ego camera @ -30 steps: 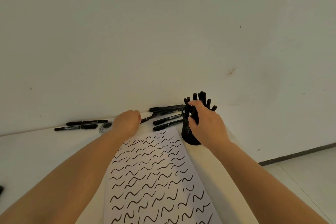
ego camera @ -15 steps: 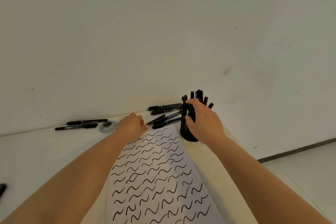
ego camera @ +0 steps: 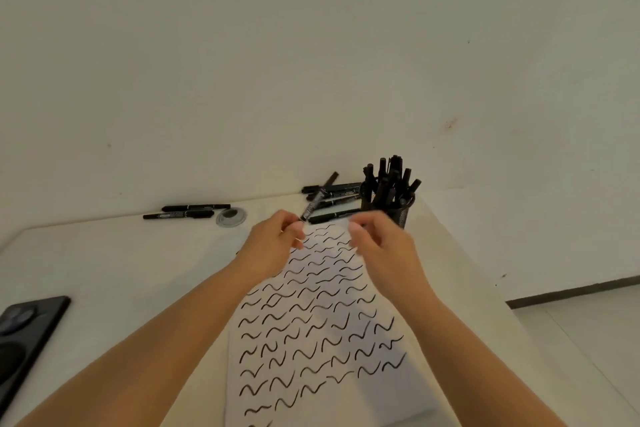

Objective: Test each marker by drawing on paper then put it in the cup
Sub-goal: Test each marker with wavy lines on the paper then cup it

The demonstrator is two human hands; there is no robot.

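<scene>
My left hand [ego camera: 273, 241] grips a black marker [ego camera: 317, 199] by its lower end, and the marker points up and away to the right over the paper's far edge. My right hand [ego camera: 377, 239] hovers just right of it, blurred, fingers loosely curled and holding nothing. The white paper [ego camera: 322, 322] is covered with rows of black squiggles. A black mesh cup [ego camera: 398, 210] full of markers stands at the paper's far right corner. Several loose markers [ego camera: 332, 189] lie behind the paper, left of the cup.
Two more markers [ego camera: 183, 211] lie by the wall at the far left, next to a round grey disc [ego camera: 231, 217]. A black phone [ego camera: 24, 333] lies at the table's left edge. The table's right edge drops to the floor [ego camera: 588, 322].
My left hand has lifted a marker from the loose pile and drawn it back over the paper. My right hand has let go of the cup and moved left toward the marker.
</scene>
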